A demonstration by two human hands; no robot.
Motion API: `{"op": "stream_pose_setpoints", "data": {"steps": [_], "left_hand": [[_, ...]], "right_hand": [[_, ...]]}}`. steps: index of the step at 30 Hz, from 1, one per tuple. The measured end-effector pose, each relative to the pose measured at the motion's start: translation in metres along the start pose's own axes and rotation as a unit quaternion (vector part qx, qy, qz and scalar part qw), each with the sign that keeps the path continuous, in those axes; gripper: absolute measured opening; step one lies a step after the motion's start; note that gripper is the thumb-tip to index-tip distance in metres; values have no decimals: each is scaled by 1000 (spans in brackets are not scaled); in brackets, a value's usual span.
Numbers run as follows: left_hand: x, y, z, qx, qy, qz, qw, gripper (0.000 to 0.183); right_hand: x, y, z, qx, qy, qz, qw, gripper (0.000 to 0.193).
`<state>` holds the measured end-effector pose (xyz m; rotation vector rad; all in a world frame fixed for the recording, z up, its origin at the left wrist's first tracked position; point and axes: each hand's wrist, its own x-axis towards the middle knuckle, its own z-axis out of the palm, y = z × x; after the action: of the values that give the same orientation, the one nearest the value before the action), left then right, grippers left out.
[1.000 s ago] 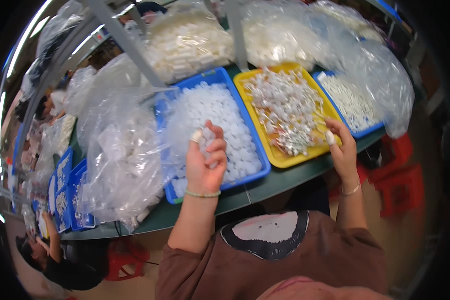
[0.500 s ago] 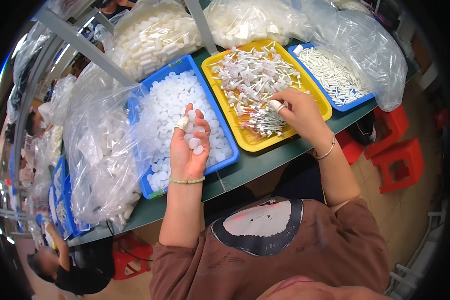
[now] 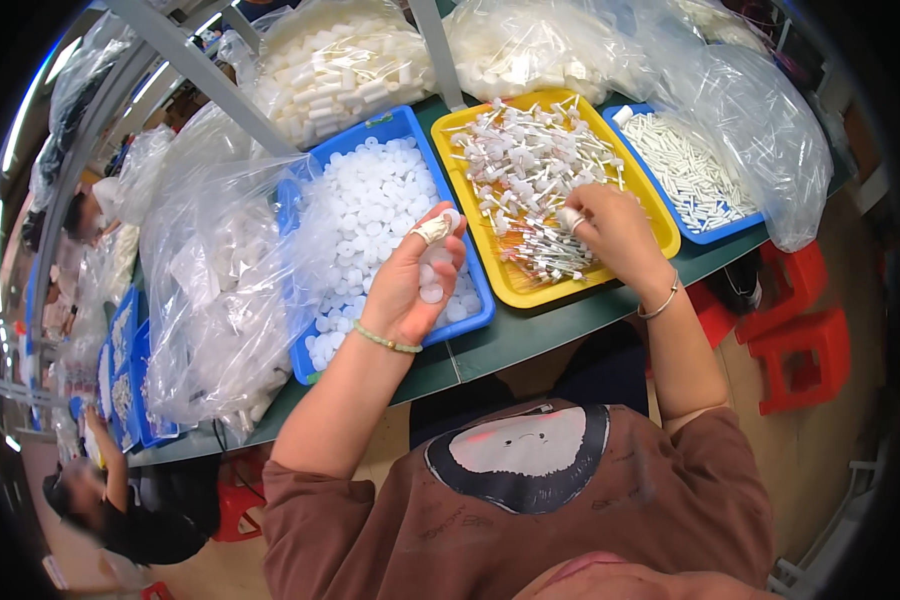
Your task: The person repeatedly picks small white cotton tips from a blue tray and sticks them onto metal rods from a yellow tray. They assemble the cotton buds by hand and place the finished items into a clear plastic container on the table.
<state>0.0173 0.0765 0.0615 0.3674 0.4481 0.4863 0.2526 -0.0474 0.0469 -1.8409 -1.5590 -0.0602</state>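
My left hand is closed around several small translucent white plastic discs, with one disc held up near the thumb and fingertip. It hovers over the front right of a blue tray heaped with the same discs. My right hand has its fingers pinched together over a yellow tray. What those fingers hold, if anything, I cannot make out. White stems with discs on them fill that tray's back, and thin wire-like pieces with white ends lie near the right hand. White wrapping covers a digit on each hand.
A blue tray of short white tubes stands at the right, partly under clear plastic. Open bags of white cylinders line the back, beside a grey metal post. Another clear bag sits left. Red stools stand right; a person sits far left.
My left hand has moved right and tilted inward with the discs, its thumb now against one near the fingertips. My right hand stays over the yellow tray. The whole view has shifted slightly.
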Motion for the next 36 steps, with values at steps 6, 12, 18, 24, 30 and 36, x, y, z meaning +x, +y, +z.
{"op": "stream_pose_setpoints", "data": {"steps": [6, 12, 18, 24, 30, 36], "left_hand": [[-20, -27, 6, -205, -75, -29, 975, 29], [-59, -53, 3, -235, -97, -115, 960, 28], [-58, -98, -15, -277, -48, -208, 937, 22], [-53, -104, -4, -249, -41, -98, 963, 23], [-50, -127, -11, -270, -52, -109, 955, 27], [-41, -152, -24, -205, -53, -123, 969, 25]], "right_hand": [[7, 5, 4, -137, -37, -55, 988, 11], [9, 9, -4, -64, -5, -25, 998, 8], [-27, -38, -11, 161, 86, -19, 983, 15], [-95, -81, -12, 300, 21, -50, 952, 16], [-127, -100, -24, 264, -15, -66, 962, 23], [-153, -99, -1, 177, -48, -34, 983, 25]]}}
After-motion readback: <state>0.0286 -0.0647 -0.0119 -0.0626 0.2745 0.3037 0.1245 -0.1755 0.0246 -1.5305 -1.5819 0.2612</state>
